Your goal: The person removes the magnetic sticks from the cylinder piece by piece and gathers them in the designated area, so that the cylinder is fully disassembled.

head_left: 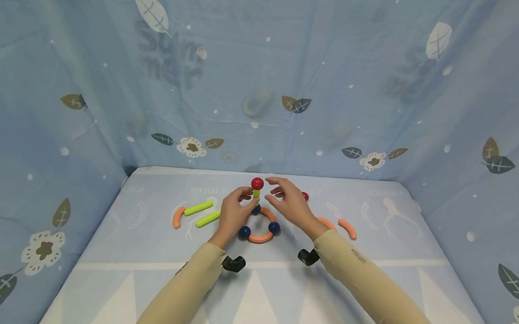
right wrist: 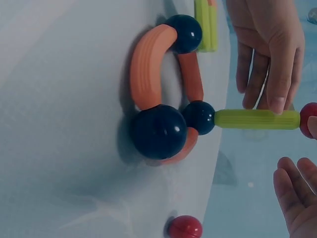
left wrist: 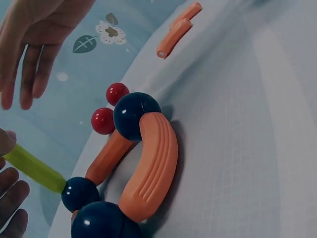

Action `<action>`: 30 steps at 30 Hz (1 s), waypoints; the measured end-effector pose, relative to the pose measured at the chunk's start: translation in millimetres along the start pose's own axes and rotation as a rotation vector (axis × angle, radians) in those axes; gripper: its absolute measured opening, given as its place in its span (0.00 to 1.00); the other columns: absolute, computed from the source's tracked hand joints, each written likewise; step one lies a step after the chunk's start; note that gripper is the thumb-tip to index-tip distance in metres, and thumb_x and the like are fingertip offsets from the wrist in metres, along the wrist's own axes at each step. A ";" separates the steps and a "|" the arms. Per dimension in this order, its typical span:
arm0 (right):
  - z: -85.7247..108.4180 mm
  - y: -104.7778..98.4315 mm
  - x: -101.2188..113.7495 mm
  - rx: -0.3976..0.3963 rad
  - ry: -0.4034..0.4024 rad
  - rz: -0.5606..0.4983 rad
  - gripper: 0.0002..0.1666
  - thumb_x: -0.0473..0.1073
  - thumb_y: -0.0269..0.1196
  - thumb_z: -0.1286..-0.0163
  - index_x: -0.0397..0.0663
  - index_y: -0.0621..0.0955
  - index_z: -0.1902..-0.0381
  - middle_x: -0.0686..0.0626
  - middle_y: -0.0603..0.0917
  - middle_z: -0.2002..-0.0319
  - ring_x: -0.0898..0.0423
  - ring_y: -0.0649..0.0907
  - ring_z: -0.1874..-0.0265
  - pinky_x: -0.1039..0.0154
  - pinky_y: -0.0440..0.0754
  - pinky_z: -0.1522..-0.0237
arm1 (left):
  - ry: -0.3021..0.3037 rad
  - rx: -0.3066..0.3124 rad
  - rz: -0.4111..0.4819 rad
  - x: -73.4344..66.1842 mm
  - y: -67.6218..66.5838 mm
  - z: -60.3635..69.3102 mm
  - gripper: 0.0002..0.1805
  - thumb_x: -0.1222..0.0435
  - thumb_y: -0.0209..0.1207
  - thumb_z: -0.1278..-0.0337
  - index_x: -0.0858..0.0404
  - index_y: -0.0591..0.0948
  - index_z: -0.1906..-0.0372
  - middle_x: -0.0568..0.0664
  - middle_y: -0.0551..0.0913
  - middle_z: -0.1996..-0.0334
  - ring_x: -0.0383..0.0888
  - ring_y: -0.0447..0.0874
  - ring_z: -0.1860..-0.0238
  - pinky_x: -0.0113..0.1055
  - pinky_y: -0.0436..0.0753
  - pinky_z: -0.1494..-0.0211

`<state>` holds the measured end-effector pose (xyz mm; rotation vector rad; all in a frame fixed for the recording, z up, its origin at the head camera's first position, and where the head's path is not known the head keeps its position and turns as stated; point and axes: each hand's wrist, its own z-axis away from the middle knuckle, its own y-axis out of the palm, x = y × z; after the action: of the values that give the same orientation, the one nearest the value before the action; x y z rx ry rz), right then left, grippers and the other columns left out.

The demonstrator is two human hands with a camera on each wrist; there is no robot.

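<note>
A ring of curved orange sticks and blue balls lies on the table. From its far blue ball a straight green rod stands up, with a red ball on its top end. My left hand pinches the green rod between thumb and fingers; in the left wrist view the thumb lies against its upper part. My right hand is beside the red ball, its fingers loosely bent and apart, gripping nothing. In the right wrist view, its thumb overlaps the ball; contact is unclear.
Left of the ring lie two green rods and a curved orange stick. To the right are two more curved orange sticks. Red balls rest behind my right hand. A patterned blue cloth hangs behind the table.
</note>
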<state>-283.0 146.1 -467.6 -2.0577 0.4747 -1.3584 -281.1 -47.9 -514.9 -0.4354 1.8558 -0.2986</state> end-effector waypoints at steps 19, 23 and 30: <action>-19.7 12.1 10.6 -0.001 -0.034 -0.030 0.26 0.44 0.67 0.28 0.54 0.78 0.33 0.49 0.83 0.40 0.53 0.87 0.51 0.57 0.84 0.46 | -0.002 -0.041 0.002 -3.5 4.5 -5.9 0.14 0.58 0.69 0.37 0.59 0.86 0.50 0.48 0.88 0.56 0.46 0.86 0.53 0.40 0.88 0.59; -20.1 13.3 11.2 -0.007 -0.022 -0.032 0.25 0.44 0.67 0.28 0.53 0.78 0.35 0.48 0.83 0.42 0.53 0.87 0.52 0.58 0.85 0.47 | 0.005 -0.048 -0.012 -3.2 5.3 -6.7 0.13 0.59 0.69 0.37 0.59 0.86 0.51 0.49 0.88 0.58 0.46 0.86 0.55 0.41 0.88 0.58; -21.5 13.6 11.1 -0.007 -0.014 -0.052 0.24 0.43 0.68 0.29 0.50 0.79 0.36 0.48 0.84 0.42 0.53 0.88 0.51 0.59 0.85 0.48 | 0.028 -0.057 -0.014 -2.2 5.4 -6.4 0.12 0.60 0.69 0.38 0.60 0.86 0.53 0.49 0.88 0.59 0.47 0.87 0.55 0.46 0.87 0.51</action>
<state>-297.5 123.0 -463.0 -2.0971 0.4230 -1.3734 -287.3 -42.2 -513.2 -0.4853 1.8924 -0.2629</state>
